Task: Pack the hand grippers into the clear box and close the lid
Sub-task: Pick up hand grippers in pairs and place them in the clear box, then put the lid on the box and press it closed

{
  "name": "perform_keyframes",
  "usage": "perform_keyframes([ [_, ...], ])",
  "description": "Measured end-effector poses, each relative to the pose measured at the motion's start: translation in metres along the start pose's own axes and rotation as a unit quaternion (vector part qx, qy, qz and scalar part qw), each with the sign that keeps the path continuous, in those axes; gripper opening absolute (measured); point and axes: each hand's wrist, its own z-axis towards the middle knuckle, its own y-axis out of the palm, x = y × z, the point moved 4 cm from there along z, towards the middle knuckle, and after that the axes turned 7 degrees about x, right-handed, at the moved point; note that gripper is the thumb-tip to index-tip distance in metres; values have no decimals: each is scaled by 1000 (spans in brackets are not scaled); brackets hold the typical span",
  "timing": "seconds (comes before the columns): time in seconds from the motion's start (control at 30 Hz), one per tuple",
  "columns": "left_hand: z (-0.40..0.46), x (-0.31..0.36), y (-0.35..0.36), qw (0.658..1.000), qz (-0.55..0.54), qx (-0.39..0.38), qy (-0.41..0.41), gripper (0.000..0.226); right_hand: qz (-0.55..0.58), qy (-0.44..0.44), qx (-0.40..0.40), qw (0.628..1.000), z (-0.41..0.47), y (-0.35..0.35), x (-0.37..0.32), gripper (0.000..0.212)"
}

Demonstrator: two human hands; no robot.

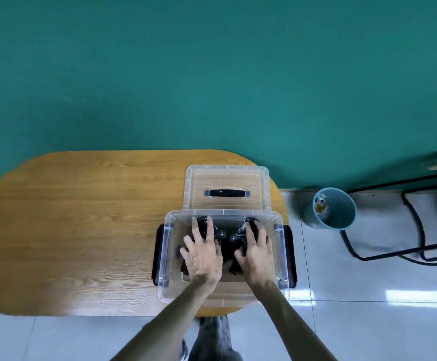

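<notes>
A clear plastic box (167,259) with black side latches stands open on the right end of the wooden table. Black hand grippers (226,239) with metal springs lie inside it, partly hidden under my hands. My left hand (203,252) rests on the left gripper, fingers spread over its handle. My right hand (257,252) lies on the right gripper near its spring (241,227). Whether the fingers clasp the handles or only press on them is unclear. The clear lid (226,178) with a black handle lies flat on the table just behind the box.
The oval wooden table (82,230) stretches to the left of the box. To the right on the tiled floor stand a teal bin (335,208) with a can inside and a black metal frame (407,246). A green wall lies behind.
</notes>
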Motion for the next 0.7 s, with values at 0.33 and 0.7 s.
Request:
perform_keyframes([
  [0.33,1,-4,11,999,27,-23,11,76,-24,-19,-16,999,2,14,4,85],
  [0.7,6,-26,-12,996,-5,37,83,71,-88,-31,58,994,8,-17,-24,61],
])
